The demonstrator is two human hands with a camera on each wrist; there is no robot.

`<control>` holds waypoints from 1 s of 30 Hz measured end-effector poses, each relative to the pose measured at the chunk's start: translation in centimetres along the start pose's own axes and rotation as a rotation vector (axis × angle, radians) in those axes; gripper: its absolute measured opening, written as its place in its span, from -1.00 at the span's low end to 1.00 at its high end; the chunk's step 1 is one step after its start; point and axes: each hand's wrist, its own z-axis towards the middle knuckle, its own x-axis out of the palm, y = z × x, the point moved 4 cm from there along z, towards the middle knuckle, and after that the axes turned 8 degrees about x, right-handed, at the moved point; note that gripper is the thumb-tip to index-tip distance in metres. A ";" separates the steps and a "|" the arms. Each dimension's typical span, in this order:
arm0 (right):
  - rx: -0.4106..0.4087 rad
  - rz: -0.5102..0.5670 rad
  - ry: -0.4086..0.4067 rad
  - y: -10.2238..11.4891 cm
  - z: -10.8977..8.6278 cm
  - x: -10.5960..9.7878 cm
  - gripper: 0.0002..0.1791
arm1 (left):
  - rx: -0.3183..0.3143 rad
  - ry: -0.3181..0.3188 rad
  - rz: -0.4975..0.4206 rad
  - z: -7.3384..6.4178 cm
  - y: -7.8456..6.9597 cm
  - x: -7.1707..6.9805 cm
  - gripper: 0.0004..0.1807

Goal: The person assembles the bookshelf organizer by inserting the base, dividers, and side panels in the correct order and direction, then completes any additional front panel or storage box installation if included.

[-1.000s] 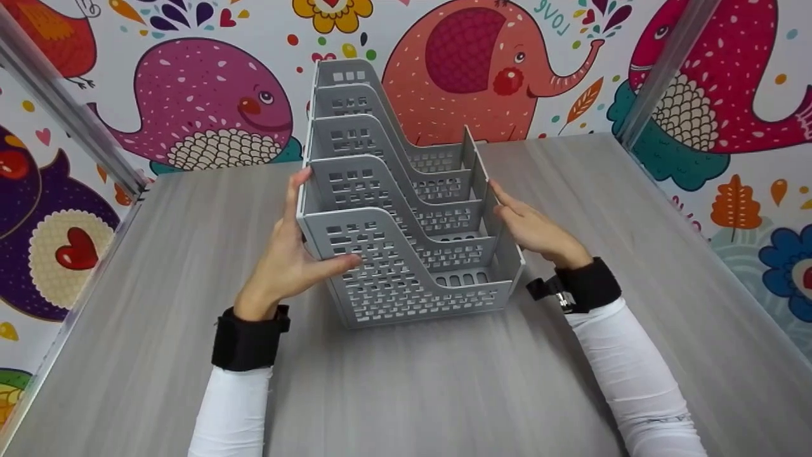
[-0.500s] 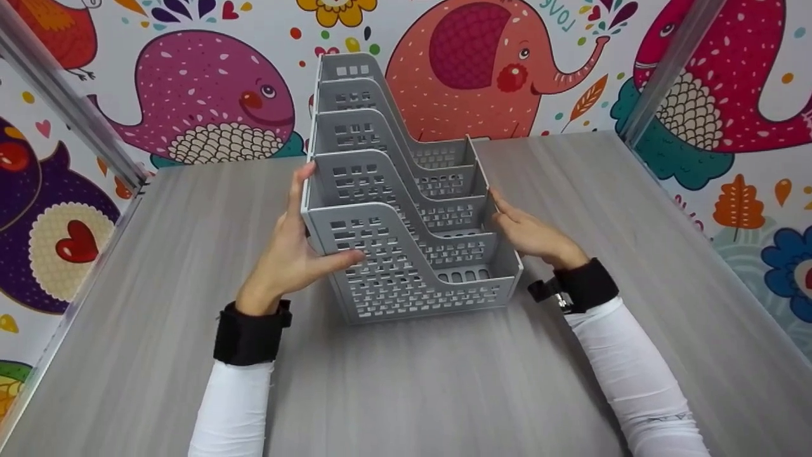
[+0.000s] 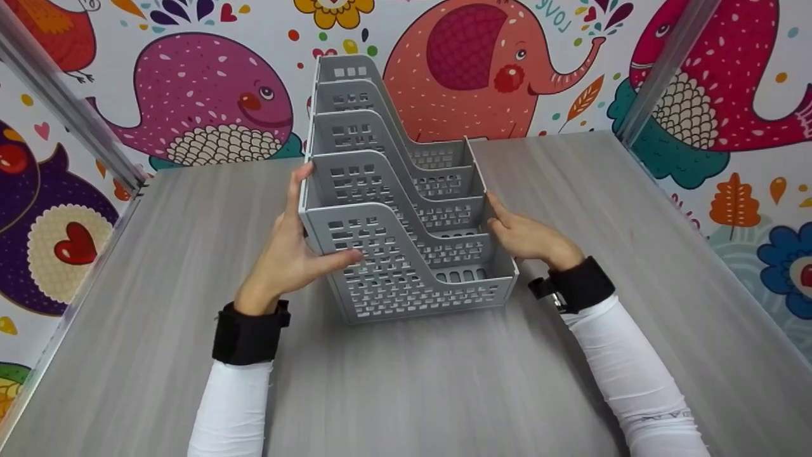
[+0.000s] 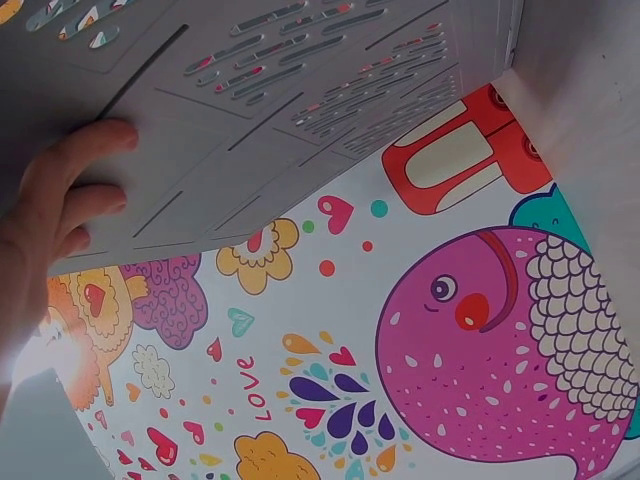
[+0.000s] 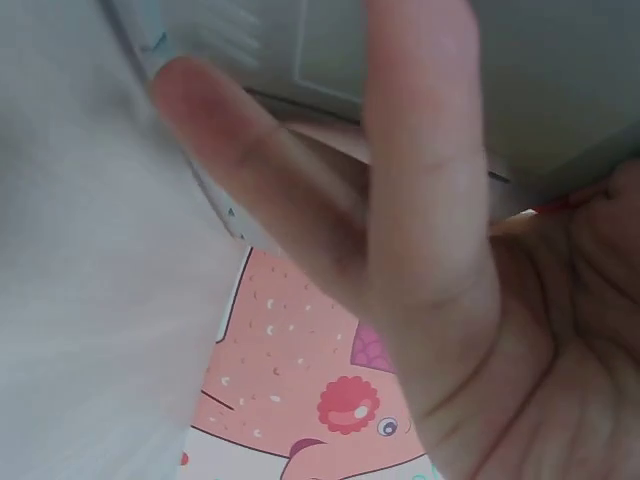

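Note:
A grey plastic file organizer (image 3: 406, 266) with several upright slots and perforated dividers stands on the table in the head view, its tall side to the left. My left hand (image 3: 282, 257) grips its near left corner, thumb across the perforated front panel and fingers along the tall side. In the left wrist view, curled fingertips press the organizer's slotted panel (image 4: 240, 130). My right hand (image 3: 530, 238) rests against the outside of the low right wall, fingertips near its top edge. The right wrist view shows that hand's fingers (image 5: 430, 170) fairly straight and spread, beneath a grey surface.
The grey wood-grain table (image 3: 406, 393) reaches back to a wall panel with cartoon animals (image 3: 469, 76). Metal posts (image 3: 666, 76) stand at the back corners. Black straps (image 3: 247, 333) circle both wrists.
The right hand has slid slightly nearer along the organizer's low wall. The organizer has tipped or shifted very slightly, and the left hand keeps its hold.

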 end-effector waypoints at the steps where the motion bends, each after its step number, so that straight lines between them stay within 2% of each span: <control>1: 0.004 -0.014 -0.001 0.0 0.0 0.0 -0.28 | -0.001 0.001 0.001 0.0 0.0 0.0 0.28; 8: 0.038 -0.038 -0.025 -0.4 -0.1 0.7 -0.27 | -0.001 -0.008 -0.007 0.1 0.0 -0.1 0.28; 15: 0.032 -0.023 -0.057 -0.9 -0.1 1.5 -0.25 | -0.009 -0.012 0.004 -0.1 0.1 -0.1 0.28; 21: 0.027 -0.103 -0.063 -0.2 -0.2 0.5 -0.15 | -0.011 -0.003 0.013 -0.3 0.3 -0.1 0.29; 26: -0.023 -0.083 -0.142 2.0 2.4 -1.8 -0.13 | -0.008 -0.004 0.021 -0.2 0.3 -0.1 0.30; 28: -0.019 -0.072 -0.147 2.5 4.1 -2.2 -0.06 | -0.002 -0.007 0.014 -0.1 0.3 0.0 0.30; 30: 0.021 -0.067 -0.111 2.4 5.6 -2.3 0.06 | 0.000 -0.005 0.004 0.0 0.3 0.2 0.30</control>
